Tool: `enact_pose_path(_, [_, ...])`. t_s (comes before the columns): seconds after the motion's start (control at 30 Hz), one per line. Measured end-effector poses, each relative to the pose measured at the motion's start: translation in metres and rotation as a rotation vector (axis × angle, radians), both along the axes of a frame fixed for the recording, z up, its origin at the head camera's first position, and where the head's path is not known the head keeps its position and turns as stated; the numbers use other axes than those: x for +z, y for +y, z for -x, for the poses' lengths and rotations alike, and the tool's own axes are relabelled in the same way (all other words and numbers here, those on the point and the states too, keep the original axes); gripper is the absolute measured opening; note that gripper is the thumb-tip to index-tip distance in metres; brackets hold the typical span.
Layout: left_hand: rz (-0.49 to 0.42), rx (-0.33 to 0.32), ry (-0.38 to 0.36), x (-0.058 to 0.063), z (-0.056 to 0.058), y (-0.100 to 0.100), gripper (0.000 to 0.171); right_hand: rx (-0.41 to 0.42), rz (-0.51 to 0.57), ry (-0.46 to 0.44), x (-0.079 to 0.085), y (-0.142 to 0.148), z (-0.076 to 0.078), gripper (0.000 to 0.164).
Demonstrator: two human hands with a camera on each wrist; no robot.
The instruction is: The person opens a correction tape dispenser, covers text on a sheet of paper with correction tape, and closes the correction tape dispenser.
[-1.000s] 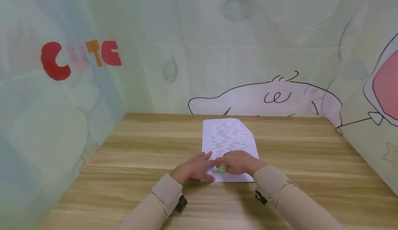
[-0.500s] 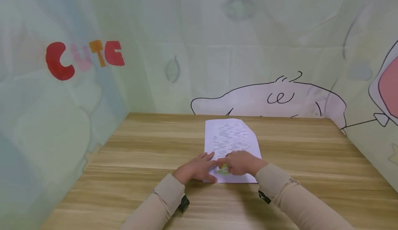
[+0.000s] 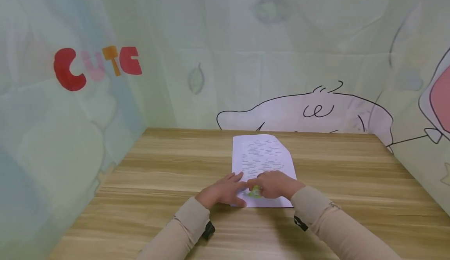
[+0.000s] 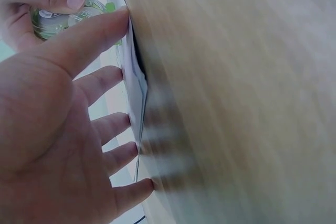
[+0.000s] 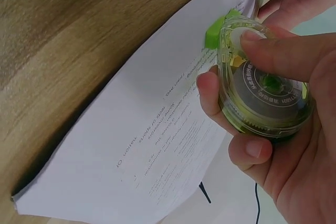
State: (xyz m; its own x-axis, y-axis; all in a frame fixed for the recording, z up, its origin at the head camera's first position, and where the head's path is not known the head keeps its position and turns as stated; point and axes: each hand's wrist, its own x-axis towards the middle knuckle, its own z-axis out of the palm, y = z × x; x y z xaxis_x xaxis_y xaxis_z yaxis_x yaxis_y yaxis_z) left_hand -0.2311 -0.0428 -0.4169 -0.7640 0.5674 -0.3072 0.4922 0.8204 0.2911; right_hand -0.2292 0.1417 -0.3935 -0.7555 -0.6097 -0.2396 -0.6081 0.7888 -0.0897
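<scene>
A white sheet of printed paper point(image 3: 261, 154) lies on the table, its far right corner slanted off. My right hand point(image 3: 275, 184) grips a clear green correction tape dispenser point(image 5: 265, 90), thumb on one side and fingers curled round the other. Its green tip point(image 5: 213, 32) is right at the printed lines in the right wrist view. My left hand point(image 3: 225, 190) lies with spread fingers over the sheet's near left edge; in the left wrist view its fingertips point(image 4: 119, 121) press along the paper's edge. The two hands are close together, index fingers nearly meeting.
The wood-grain table point(image 3: 168, 166) stretches out on both sides of the paper. Cloth backdrops point(image 3: 175, 57) with cartoon drawings stand along its back and sides. A dark wrist device point(image 3: 208, 230) sits under the left cuff, with another device point(image 3: 300, 223) under the right.
The head view has shifted slightly, so everything appears a little further right. Relative to the paper, both hands stay almost where they were, the right still gripping the correction tape.
</scene>
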Motion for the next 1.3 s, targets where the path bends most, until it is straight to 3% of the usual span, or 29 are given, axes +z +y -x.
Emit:
enact_pose_path(0.7, [-0.003,0.039,-0.046,0.001,-0.003,0.002,0.061,-0.030,0.097,-0.029,-0.003,0.008,0.000,0.027])
enact_pose_path(1.0, [-0.012,-0.015,0.009,-0.002,0.007,0.002,0.065,-0.139,0.115,0.018,0.002,0.009,0.004,0.036])
enact_pose_path(1.3, [-0.011,0.019,-0.030,0.000,0.004,0.001,0.064,-0.018,0.127,0.012,0.001,0.008,0.002,0.027])
